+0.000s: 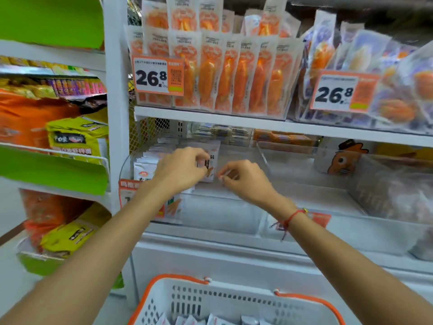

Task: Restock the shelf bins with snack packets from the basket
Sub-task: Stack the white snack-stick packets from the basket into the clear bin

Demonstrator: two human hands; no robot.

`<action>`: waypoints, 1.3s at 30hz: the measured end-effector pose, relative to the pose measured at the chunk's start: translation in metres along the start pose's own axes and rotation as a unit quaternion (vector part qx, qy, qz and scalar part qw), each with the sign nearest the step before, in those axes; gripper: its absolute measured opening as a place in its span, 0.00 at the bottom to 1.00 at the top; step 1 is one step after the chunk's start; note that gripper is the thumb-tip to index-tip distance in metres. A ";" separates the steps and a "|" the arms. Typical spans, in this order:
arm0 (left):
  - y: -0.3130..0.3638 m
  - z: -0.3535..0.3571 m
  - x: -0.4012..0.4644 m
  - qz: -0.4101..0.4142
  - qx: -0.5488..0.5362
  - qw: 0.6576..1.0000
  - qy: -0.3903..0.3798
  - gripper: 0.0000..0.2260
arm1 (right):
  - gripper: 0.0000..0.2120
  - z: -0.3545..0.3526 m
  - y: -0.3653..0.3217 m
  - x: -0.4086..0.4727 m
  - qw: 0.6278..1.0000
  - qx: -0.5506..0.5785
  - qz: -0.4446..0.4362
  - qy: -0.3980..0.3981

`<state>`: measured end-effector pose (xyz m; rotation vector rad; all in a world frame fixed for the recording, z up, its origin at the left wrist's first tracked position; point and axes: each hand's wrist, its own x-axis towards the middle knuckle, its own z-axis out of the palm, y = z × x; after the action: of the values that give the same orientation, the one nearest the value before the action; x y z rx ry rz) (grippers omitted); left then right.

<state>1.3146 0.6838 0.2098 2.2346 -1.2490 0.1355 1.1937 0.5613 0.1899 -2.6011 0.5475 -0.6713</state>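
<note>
Our left hand [180, 171] holds a white snack packet [210, 165] upright in the clear bin [234, 207] — our right hand [243, 178] pinches nothing we can see. More packets [210, 321] wait in the basket [234, 299] — the bin is mostly bare.

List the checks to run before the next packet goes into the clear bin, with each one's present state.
1. Left hand has hold of the white packet: ok, fingers pinch it.
2. Right hand free to help: cannot tell, fingers are curled at the bin, any grip is blurred.
3. Room in the clear bin: ok, its right part lies bare.
4. Packets left in the basket: ok, white tops show at its bottom.
5. Packet stands in line with the row: cannot tell.
</note>
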 end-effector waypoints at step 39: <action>-0.101 0.285 -0.319 -0.380 -0.195 0.893 -0.143 0.30 | 0.30 0.235 0.110 -0.313 0.904 -0.138 0.298 -0.273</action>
<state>1.1665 0.8151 -0.1831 2.2463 -0.3856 -0.7022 1.0345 0.6769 -0.1653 -2.4782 1.2269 0.3494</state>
